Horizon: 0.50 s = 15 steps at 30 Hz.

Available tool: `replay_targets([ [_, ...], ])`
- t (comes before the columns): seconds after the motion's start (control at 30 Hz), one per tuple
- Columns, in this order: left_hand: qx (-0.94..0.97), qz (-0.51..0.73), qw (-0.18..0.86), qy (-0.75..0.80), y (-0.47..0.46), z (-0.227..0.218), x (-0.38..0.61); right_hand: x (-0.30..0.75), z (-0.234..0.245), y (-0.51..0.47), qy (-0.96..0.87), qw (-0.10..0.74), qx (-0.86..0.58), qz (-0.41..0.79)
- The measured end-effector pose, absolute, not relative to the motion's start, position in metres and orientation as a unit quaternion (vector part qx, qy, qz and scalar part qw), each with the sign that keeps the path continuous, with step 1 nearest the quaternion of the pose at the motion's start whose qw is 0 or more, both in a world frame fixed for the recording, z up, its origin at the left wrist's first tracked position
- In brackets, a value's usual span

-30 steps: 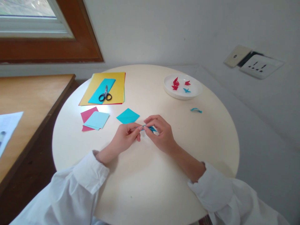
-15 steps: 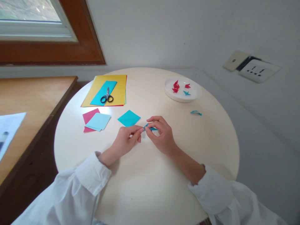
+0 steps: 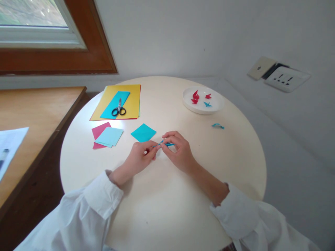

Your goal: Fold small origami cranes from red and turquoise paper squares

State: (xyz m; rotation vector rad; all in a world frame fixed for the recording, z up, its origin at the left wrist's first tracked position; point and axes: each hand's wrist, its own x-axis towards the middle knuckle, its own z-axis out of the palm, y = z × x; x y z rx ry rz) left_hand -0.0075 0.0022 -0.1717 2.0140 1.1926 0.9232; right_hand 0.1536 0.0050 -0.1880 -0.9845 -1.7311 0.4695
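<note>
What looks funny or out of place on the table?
The bent blue strip does: it lies by itself on the table, outside the white plate that holds the folded red papers. The light blue squares also sit crooked over pink paper. I see nothing spilled.

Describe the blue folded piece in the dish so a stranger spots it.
Find the round table, then the white dish at its back right. In it, beside red folded pieces, sits the blue piece, the only one of that colour.
</note>
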Motion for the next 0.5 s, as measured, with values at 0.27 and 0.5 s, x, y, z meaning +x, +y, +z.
replay_targets([
  [0.27, 0.718, 0.418, 0.245, 0.500, 0.0036, -0.1716, -0.0062, 0.1543, -0.1863, 0.0060, -0.701, 0.519, -0.448, 0.195],
  [0.5, 0.707, 0.439, 0.212, 0.513, 0.0039, -0.1728, -0.0080, 0.1556, -0.1875, 0.0075, -0.650, 0.522, -0.446, 0.324],
])
